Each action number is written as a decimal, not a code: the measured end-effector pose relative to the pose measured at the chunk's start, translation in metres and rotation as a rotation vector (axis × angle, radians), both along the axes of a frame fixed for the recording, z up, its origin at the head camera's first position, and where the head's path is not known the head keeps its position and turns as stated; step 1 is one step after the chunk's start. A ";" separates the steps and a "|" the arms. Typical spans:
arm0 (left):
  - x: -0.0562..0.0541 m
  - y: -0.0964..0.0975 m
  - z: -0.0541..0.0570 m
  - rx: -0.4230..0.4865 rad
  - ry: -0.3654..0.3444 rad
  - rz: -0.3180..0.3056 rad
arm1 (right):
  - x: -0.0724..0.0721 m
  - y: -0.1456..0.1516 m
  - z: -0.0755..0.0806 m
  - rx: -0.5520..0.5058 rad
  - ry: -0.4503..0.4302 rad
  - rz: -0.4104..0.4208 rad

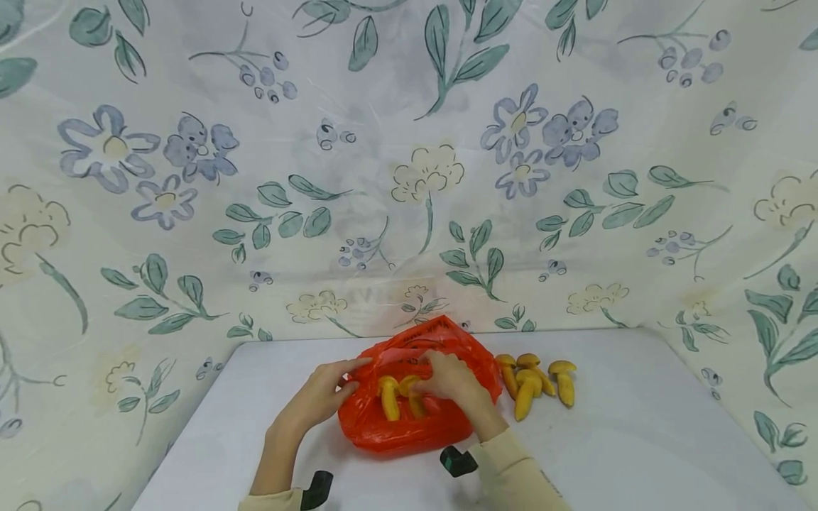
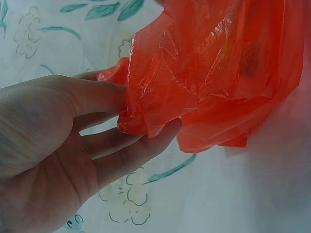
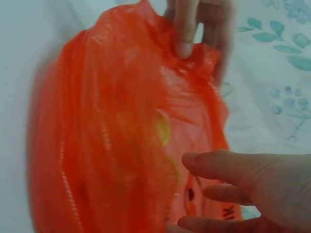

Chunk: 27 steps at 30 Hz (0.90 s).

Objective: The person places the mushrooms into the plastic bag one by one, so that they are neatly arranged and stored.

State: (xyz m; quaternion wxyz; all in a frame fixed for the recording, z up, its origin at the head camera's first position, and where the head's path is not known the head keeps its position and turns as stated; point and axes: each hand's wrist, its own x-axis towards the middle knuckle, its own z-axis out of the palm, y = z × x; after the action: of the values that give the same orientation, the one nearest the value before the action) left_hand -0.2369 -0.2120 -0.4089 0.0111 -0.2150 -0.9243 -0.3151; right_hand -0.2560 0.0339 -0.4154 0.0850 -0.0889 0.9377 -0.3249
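A thin red plastic bag (image 1: 409,443) lies on the table with its mouth spread open. Inside, two yellow mushrooms (image 1: 388,401) show through the opening. My left hand (image 1: 319,394) pinches the bag's rim at its left side; in the left wrist view, the crumpled plastic edge sits between thumb and fingers. Over the bag's mouth is my right hand (image 1: 450,380), beside the right one of these mushrooms. In the right wrist view, its thumb and fingers (image 3: 218,165) stand apart at the opening, with nothing seen held between them.
To the right of the bag, several more yellow mushrooms (image 1: 527,390) lie close together on the white table (image 1: 613,440). A flower-printed cloth (image 1: 383,177) hangs behind and at both sides. Black wrist devices (image 1: 457,461) are near the sleeves.
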 end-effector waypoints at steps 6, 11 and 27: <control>0.000 0.000 0.000 0.016 -0.017 0.007 | 0.004 0.010 0.010 -0.007 0.040 0.012; 0.000 0.000 0.000 0.020 -0.025 0.021 | 0.008 0.021 0.018 0.007 0.089 0.012; 0.000 0.001 0.002 -0.002 -0.024 0.042 | 0.017 0.066 0.020 0.004 0.136 -0.098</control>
State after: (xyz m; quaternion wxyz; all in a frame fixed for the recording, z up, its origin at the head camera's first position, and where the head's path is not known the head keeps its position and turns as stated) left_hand -0.2365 -0.2114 -0.4070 0.0064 -0.1920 -0.9290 -0.3162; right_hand -0.2386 0.0998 -0.3953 0.0052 -0.0647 0.9452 -0.3198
